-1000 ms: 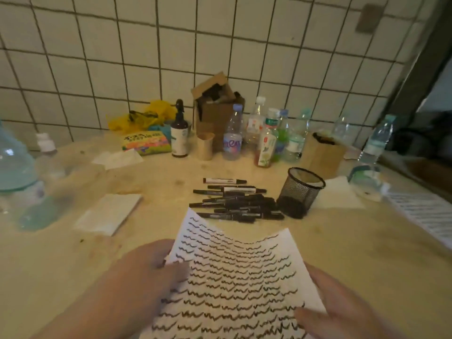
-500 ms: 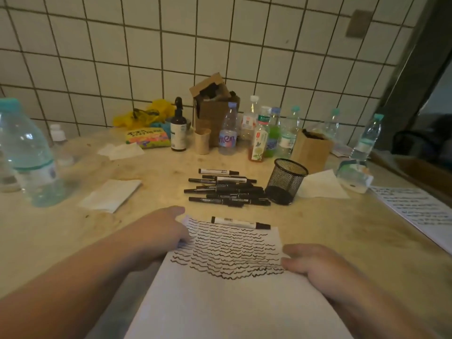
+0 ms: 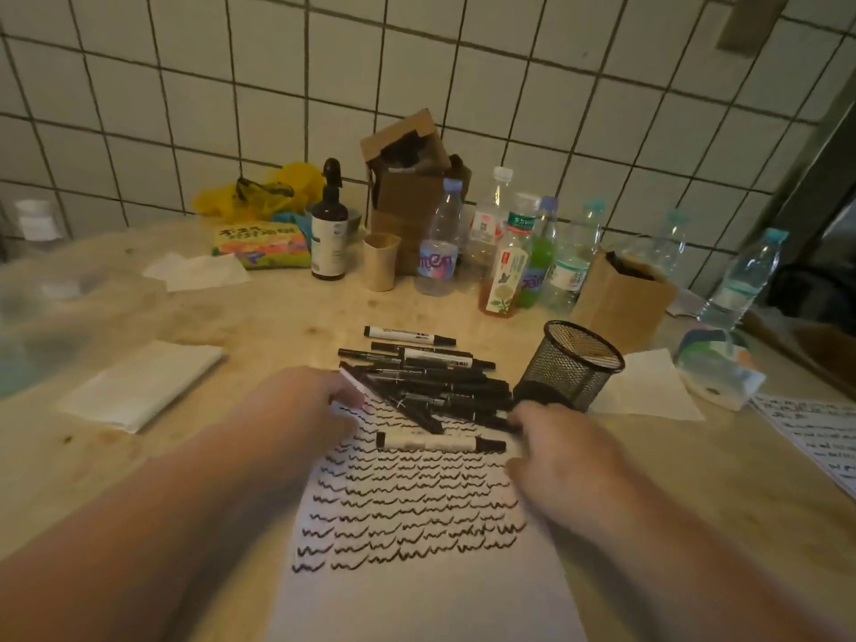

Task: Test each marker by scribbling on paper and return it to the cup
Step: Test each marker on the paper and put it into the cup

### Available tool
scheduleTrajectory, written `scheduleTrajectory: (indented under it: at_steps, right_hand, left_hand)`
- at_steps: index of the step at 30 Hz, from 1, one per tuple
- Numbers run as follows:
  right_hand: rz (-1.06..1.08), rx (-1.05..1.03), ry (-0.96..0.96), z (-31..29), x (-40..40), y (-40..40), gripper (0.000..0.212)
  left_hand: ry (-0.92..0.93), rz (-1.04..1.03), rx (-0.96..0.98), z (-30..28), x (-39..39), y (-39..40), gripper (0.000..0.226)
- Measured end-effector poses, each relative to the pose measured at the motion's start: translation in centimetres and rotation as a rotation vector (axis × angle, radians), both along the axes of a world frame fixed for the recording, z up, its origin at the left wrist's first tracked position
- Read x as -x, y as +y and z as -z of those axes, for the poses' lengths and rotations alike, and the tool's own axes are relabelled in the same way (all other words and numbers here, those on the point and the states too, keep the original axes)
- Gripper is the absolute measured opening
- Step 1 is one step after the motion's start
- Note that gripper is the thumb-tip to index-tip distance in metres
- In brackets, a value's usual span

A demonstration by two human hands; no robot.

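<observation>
A white paper [image 3: 417,600] lies on the table in front of me, its upper half covered with rows of black scribbles. A white-barrelled marker [image 3: 435,442] rests across the top of it. Behind it, a pile of several black markers [image 3: 431,382] overlaps the paper's far edge. The black mesh cup [image 3: 572,363] stands to the right of the pile. My left hand [image 3: 301,410] pinches the paper's slightly lifted upper left corner. At the upper right corner, close to the pile, my right hand [image 3: 560,456] curls its fingers down on the paper's edge.
Several bottles [image 3: 505,252], a cardboard box [image 3: 407,187], a brown paper bag [image 3: 620,303] and a small beige cup [image 3: 380,261] line the tiled wall. Folded tissues [image 3: 139,386] lie to the left, another tissue [image 3: 644,386] and a written sheet [image 3: 815,437] to the right.
The paper, held up a second ago, was laid flat and slid forward to the marker pile. Both hands moved forward with it, and the white marker rode along on top.
</observation>
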State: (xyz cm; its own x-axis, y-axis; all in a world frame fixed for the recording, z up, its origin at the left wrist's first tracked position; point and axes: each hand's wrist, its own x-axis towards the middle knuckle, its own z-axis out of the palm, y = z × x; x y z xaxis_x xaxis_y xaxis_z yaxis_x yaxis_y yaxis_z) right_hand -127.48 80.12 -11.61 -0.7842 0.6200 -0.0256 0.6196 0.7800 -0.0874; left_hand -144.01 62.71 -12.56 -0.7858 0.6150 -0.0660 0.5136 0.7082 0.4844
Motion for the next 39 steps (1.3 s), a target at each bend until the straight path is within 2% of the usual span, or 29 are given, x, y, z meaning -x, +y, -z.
scheduleTrajectory:
  at_steps: [2, 6, 10, 16, 21, 25, 30, 35, 37, 39]
  right_hand:
    - [-0.088, -0.063, 0.037, 0.1, 1.8, 0.1, 0.041]
    - [-0.277, -0.032, 0.013, 0.5, 4.4, -0.4, 0.026]
    - [-0.23, -0.042, -0.061, -0.8, 5.0, -0.2, 0.015]
    - [-0.105, 0.573, 0.389, -3.1, 2.6, -2.0, 0.005]
    - [-0.05, 1.008, 0.583, 0.1, 1.5, -3.7, 0.011]
    - [-0.061, 1.228, 0.688, 2.1, 1.0, -4.1, 0.014]
    - [-0.093, 1.327, 0.687, 2.8, 0.9, -3.6, 0.031]
    - [-0.121, 1.272, 0.712, 3.1, 1.1, -3.5, 0.026]
    - [-0.105, 1.266, 0.728, 3.3, 1.1, -3.5, 0.027]
    - [-0.094, 1.282, 0.758, 3.3, 1.1, -3.6, 0.027]
  left_hand:
    - [0.004, -0.007, 0.033, 0.3, 0.4, 0.3, 0.034]
    - [0.015, -0.047, 0.062, 0.5, 0.2, 0.9, 0.037]
    - [-0.042, -0.118, 0.016, 0.8, 0.4, 1.5, 0.037]
    - [-0.028, -0.135, -0.043, 1.2, 1.2, 1.7, 0.036]
    - [0.057, -0.094, -0.033, 1.6, 1.5, 1.5, 0.039]
    - [0.146, -0.01, 0.074, 1.7, 1.5, 1.2, 0.041]
    - [0.246, 0.076, 0.154, 3.3, 2.8, 1.4, 0.035]
    - [0.3, 0.105, 0.153, 4.1, 3.5, 2.3, 0.042]
    - [0.311, 0.068, 0.092, 3.0, 2.7, 1.5, 0.049]
    - [0.288, 0.126, -0.051, 1.5, 1.5, 0.1, 0.036]
